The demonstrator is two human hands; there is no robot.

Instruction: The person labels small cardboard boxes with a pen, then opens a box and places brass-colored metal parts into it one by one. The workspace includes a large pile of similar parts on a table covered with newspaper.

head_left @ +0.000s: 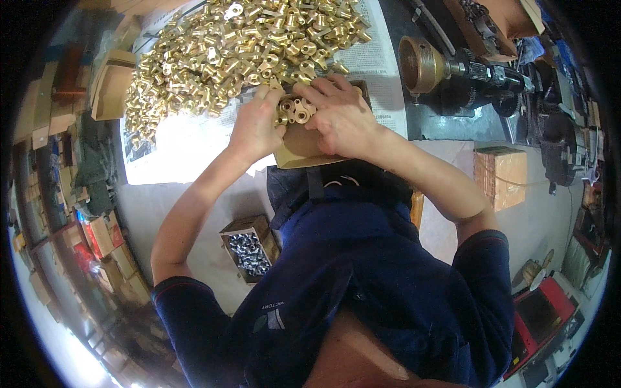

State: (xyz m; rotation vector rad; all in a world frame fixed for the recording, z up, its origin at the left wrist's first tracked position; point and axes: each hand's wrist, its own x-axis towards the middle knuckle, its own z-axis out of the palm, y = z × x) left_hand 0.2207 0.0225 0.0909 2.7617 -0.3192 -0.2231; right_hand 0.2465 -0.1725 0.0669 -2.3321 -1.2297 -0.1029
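A small cardboard box (pixel 304 147) sits at the near edge of the table, just in front of my body. Inside its far part, brass flanged fittings (pixel 302 115) stand packed together, their round holes facing up. My left hand (pixel 257 126) is at the box's left side, fingers bent against the fittings there. From the right, my right hand (pixel 343 119) reaches over the box, its fingers curled round the fittings from the far side. The fingertips of both hands are partly hidden among the brass pieces. Beyond them lies a large heap of loose brass fittings (pixel 220 58).
Newspaper (pixel 388 71) covers the table under the heap. A dark machine with a bronze-coloured cup (pixel 417 64) stands at the right. On the floor are a box of silvery metal parts (pixel 249 252) and a taped carton (pixel 501 178). Shelves with cartons (pixel 107 236) line the left.
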